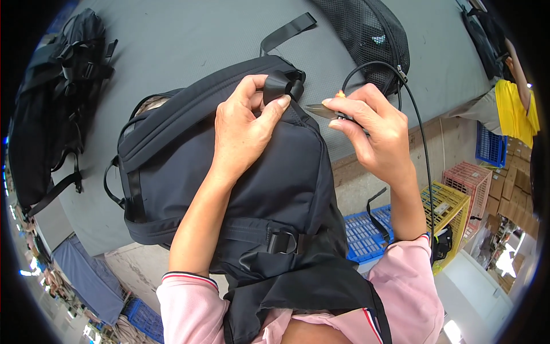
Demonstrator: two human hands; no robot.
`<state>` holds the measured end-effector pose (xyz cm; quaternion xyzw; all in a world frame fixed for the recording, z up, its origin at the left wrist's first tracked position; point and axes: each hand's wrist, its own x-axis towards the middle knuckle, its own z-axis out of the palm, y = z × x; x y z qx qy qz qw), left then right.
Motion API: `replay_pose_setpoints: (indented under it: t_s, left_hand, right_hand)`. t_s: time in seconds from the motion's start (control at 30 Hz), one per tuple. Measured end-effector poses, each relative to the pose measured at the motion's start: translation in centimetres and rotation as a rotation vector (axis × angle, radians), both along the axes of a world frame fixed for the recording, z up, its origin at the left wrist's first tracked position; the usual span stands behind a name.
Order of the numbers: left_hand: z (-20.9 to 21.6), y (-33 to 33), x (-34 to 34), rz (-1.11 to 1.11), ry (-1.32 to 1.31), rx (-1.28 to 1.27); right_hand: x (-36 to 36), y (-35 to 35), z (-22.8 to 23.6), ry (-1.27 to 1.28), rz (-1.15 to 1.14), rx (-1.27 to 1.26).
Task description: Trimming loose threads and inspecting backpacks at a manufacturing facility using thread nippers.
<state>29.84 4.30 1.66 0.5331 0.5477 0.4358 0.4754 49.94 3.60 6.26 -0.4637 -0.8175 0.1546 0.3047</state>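
A black backpack [269, 166] lies on the grey table in front of me, its near end against my black apron. My left hand [243, 123] pinches a folded black webbing strap [277, 86] between thumb and fingers at the pack's upper right corner. In my right hand [375, 126] is a pair of thread snips [322, 110]; the pointed metal blades aim left, a short way from the strap. A small orange-yellow bit shows at its top. From there a thin black cord [421, 123] loops up and down past my right forearm. A side-release buckle [282, 243] sits low on the pack.
Other black bags [51, 109] lie at the table's left, and a black mesh bag [366, 40] at the far right. Right of the table stand blue [366, 232], yellow [452, 200] and pink crates [470, 178]. A person in a yellow top [515, 112] is at the far right.
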Motion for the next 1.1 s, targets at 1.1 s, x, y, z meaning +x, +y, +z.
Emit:
replay_pose_setpoints:
  t_s: [1.1]
  left_hand:
    - [4.7,-2.3,-0.7,0.210,-0.525,0.003]
  right_hand:
    - [-5.9,-4.4,-3.0,1.092,0.105,-0.878]
